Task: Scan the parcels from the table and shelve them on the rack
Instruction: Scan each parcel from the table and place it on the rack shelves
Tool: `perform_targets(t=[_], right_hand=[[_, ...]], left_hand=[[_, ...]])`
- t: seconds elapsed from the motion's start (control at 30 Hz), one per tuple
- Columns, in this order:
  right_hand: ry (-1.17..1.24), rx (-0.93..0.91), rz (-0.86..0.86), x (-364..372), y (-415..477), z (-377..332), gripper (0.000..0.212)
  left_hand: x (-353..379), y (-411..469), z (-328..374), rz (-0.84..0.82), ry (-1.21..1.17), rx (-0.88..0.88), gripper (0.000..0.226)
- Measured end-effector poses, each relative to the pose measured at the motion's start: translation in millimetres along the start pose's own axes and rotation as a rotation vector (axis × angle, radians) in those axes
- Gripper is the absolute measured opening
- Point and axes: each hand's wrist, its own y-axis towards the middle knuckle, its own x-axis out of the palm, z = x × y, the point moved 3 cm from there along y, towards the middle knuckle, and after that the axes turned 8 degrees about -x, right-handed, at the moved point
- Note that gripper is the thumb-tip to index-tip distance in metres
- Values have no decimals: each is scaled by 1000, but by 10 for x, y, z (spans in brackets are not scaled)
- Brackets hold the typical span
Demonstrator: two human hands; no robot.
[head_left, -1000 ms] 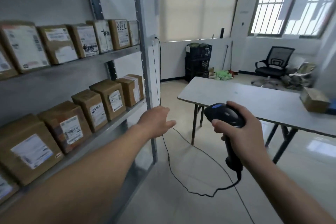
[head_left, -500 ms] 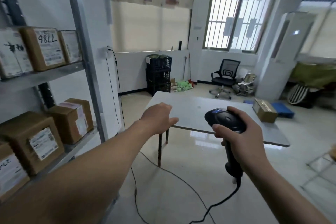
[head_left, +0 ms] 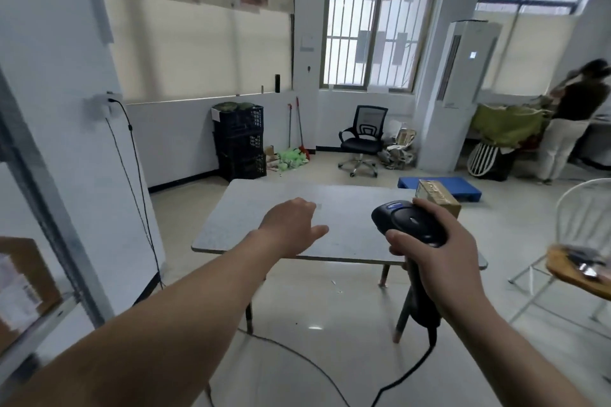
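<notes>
Swinging right since a sec ago: the view's come off the rack, and the parcel [head_left: 437, 197] is now nearly straight ahead w/ the table square in front. It's one brown box lying flat at the far right edge of the table [head_left: 251, 208], near corner hidden behind the scanner hand. Long axis runs away from the viewer, far end angled a bit left. Printed face is up, text too blurred to read.

Scanner [head_left: 410, 225] sits just in front of it. Right hand [head_left: 439, 261] is wrapped tight round the grip, head aimed fwd, handle down, cable [head_left: 428, 349] trailing to the floor. Left hand [head_left: 291, 228] is out over the near tabletop, fingers loose, holding nothing; hands apart.

Rack [head_left: 56, 235] just clips the left edge w/ one shelved box [head_left: 23, 277].

Progress, my read: this is the only parcel left on the table in view, not yet scanned. Pick, scan & shelve still to go.
</notes>
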Motion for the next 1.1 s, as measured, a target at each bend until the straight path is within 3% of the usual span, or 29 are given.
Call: perform_targets(t=[0.63,1.1], right_hand=[[99,54,-1,-1198,2326,1507,61],[-3,96,137,-1803,3495,2553,51]], left_hand=[[473,2495,1596,-11,47,-28,64],[1297,4331,2498,-56,-33,109,61]])
